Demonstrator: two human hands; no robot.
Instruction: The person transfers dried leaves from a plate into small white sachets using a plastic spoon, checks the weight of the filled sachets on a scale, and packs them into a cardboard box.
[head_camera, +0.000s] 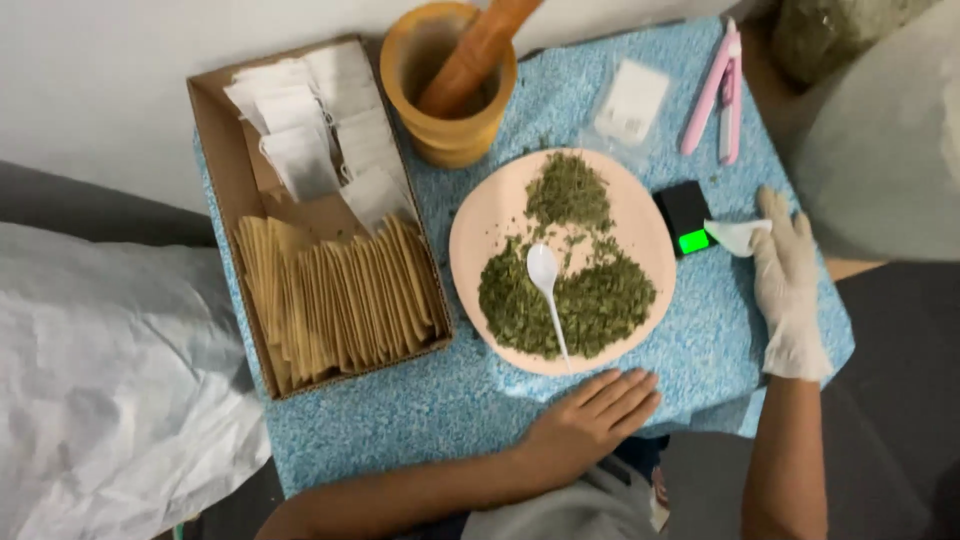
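Note:
My right hand (788, 285), in a white glove, pinches a small white filter bag (738, 235) beside a little black scale (685, 215) with a green lit display. My bare left hand (592, 412) lies flat, fingers spread, on the blue speckled table cover (440, 405), just in front of the plate. The pink round plate (490, 205) holds heaps of dried green crushed leaves (600, 300). A white plastic spoon (545, 285) lies across them, its handle pointing toward me.
A cardboard box (215, 130) on the left holds white filter bags (310, 120) and a row of brown paper envelopes (340, 300). A wooden mortar (450, 135) with pestle (475, 50) stands behind the plate. A pink clamp tool (718, 95) and a clear packet (630, 100) lie at the back right.

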